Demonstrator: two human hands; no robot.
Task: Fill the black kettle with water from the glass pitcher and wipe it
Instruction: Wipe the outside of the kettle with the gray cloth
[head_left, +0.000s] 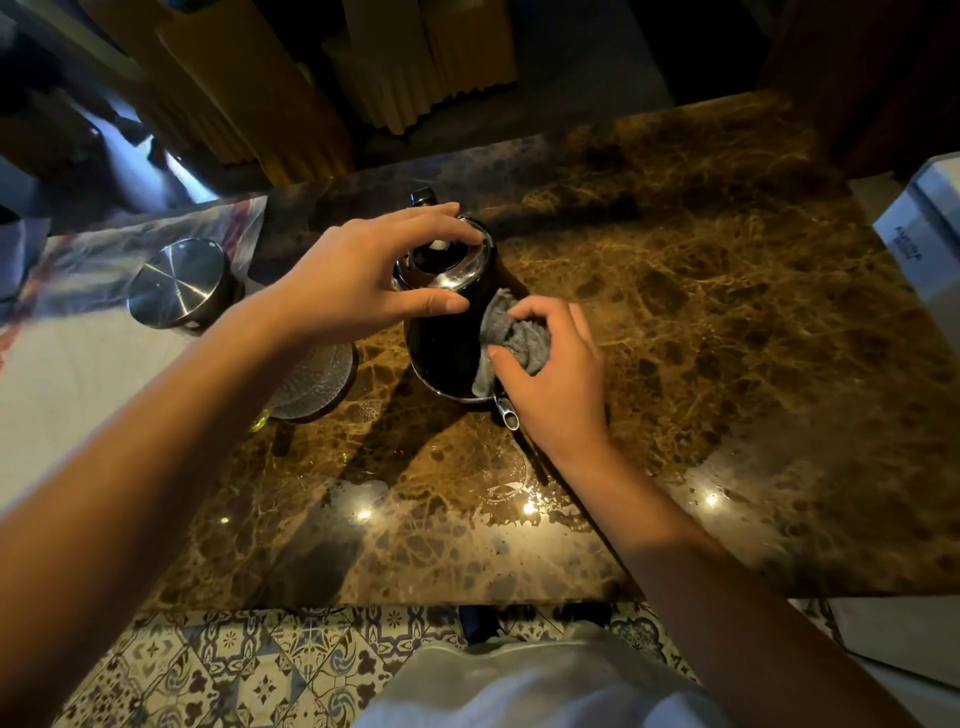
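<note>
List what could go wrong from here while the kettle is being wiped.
1. The left hand only steadies the black kettle at its lid rim; a hard push from the right hand with the grey cloth might tip it.
2. The countertop looks wet in front, so the kettle may slide.
3. The glass pitcher sits under the left forearm and could be knocked.

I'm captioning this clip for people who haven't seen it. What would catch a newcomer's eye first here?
First the black kettle at the middle of the brown marble counter, with the left hand holding its shiny lid rim from above. Right beside it, the right hand presses a crumpled grey cloth against the kettle's side. Left of them stand a steel-lidded container and the glass pitcher, partly hidden under the left forearm.
</note>
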